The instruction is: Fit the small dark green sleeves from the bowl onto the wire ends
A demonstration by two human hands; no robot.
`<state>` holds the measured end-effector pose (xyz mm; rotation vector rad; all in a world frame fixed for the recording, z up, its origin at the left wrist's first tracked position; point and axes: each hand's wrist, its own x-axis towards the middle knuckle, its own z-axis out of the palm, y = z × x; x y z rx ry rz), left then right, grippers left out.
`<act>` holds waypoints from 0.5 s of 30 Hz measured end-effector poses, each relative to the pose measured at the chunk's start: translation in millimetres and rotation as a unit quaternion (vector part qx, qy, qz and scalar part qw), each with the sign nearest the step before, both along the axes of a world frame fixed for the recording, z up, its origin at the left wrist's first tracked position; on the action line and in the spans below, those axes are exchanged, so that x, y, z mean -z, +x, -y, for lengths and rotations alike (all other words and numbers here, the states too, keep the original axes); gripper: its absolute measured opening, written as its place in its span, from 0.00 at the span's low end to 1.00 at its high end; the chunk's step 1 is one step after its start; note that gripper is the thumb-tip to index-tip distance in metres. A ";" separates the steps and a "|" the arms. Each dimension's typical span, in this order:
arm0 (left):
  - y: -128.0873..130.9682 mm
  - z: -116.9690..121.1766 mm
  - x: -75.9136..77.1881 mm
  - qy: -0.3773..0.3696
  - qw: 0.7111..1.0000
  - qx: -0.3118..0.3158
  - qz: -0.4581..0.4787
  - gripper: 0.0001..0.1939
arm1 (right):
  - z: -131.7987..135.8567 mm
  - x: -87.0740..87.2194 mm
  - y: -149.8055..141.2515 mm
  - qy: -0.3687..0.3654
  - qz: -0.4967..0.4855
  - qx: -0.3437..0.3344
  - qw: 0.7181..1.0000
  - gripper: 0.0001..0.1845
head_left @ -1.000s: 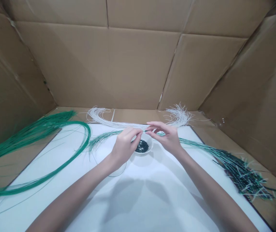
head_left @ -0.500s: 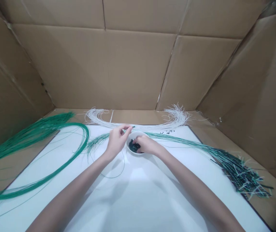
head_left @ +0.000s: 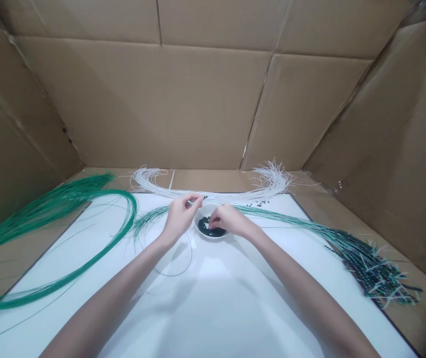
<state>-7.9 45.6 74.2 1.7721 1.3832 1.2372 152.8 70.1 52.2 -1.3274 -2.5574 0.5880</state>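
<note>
My left hand (head_left: 180,214) is closed in a pinch on a thin green string, with a few dark beads (head_left: 205,197) showing at its fingertips. A loop of green string hangs below that hand onto the white table. Just right of it stands a white bowl (head_left: 202,233) holding many small dark beads (head_left: 206,227). My right hand (head_left: 227,220) reaches over the bowl's right side, thumb and finger pinched together just above the beads. Whether a bead is between those fingertips is too small to tell.
A thick bundle of green strings (head_left: 123,233) curves along the left. White strings (head_left: 213,195) lie across the back edge, with loose dark beads (head_left: 259,204) near them. Green strings strung with dark beads (head_left: 373,268) spread at the right. Cardboard walls (head_left: 141,104) enclose the table.
My right hand has lifted slightly out of the beads and its fingers have come together; more of the bowl's beads show. My left hand has barely moved.
</note>
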 end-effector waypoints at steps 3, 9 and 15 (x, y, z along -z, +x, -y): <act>-0.4 -0.8 0.8 -0.007 1.000 0.000 0.008 0.13 | 1.1 -8.7 6.9 -0.008 -0.051 -0.007 0.999 0.08; -2.3 -0.1 0.0 -0.001 1.000 0.001 0.005 0.14 | 9.8 -26.3 14.1 -0.032 -0.324 0.045 0.944 0.07; 3.8 9.7 -6.6 0.054 0.997 -0.012 0.048 0.13 | 11.2 -20.0 16.1 -0.129 -0.569 0.095 0.806 0.11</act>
